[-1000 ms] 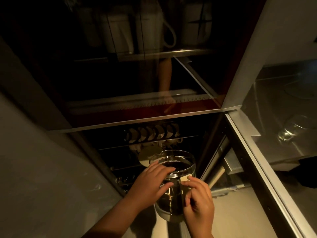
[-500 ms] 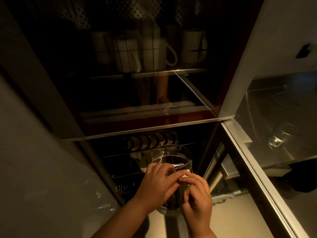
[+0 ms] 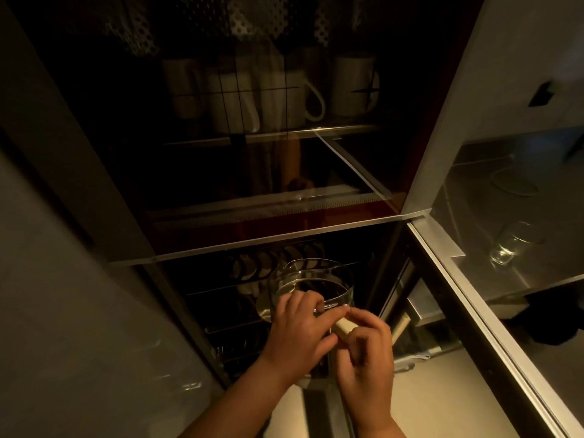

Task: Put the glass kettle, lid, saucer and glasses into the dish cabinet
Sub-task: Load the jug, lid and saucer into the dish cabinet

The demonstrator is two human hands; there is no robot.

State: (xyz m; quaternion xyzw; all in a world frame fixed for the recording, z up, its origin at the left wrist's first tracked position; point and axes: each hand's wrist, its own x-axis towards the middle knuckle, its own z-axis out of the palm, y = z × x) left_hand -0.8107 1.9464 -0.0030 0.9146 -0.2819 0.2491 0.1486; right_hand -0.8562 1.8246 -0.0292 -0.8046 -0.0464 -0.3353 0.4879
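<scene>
Kettle (image 3: 311, 281) carried deeper under cabinet edge (image 3: 284, 237); left hand (image 3: 298, 338), right hand (image 3: 366, 352) gripping it.

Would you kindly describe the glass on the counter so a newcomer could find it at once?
Start at the open cabinet door, pale and tall on the right. Beyond its lower edge lies a steel counter. The glass lies there tipped on its side, small and clear, apart from the glass kettle that both hands hold at the lower rack.

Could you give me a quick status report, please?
Both hands, left and right, grip clear glass kettle. Kettle at lower rack. One glass still outside.
</scene>
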